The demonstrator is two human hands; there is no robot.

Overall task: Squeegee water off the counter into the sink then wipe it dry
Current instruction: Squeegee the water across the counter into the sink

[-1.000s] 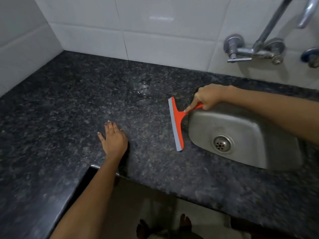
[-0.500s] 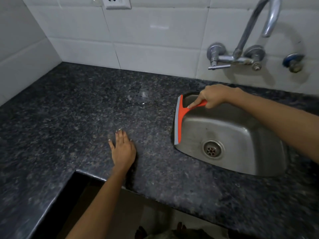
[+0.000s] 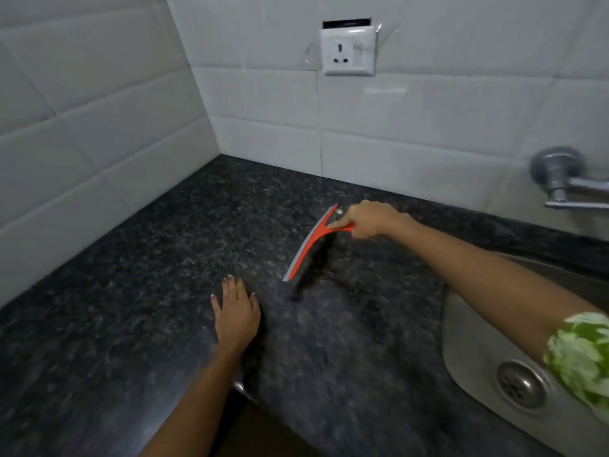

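Note:
My right hand [image 3: 369, 222] grips the handle of an orange squeegee [image 3: 311, 244] with a grey rubber blade. The squeegee is raised a little above the dark speckled granite counter [image 3: 131, 291], tilted, and casts a shadow beneath it, well left of the steel sink [image 3: 468, 344]. My left hand [image 3: 235, 313] lies flat on the counter with fingers spread, just in front and left of the blade's near end. A small glint of water [image 3: 339, 211] shows by the blade's far tip. The sink's drain [image 3: 519, 385] sits at the lower right.
White tiled walls meet in a corner at the back left. A white wall socket [image 3: 348, 51] hangs above the counter. A metal tap fitting [image 3: 560, 179] sticks out at the right edge. The counter's front edge has a cut-out corner below my left forearm.
My right hand has lifted the squeegee from the sink's left rim and carried it left and back over the counter. The view has swung left and up. My left hand stays flat.

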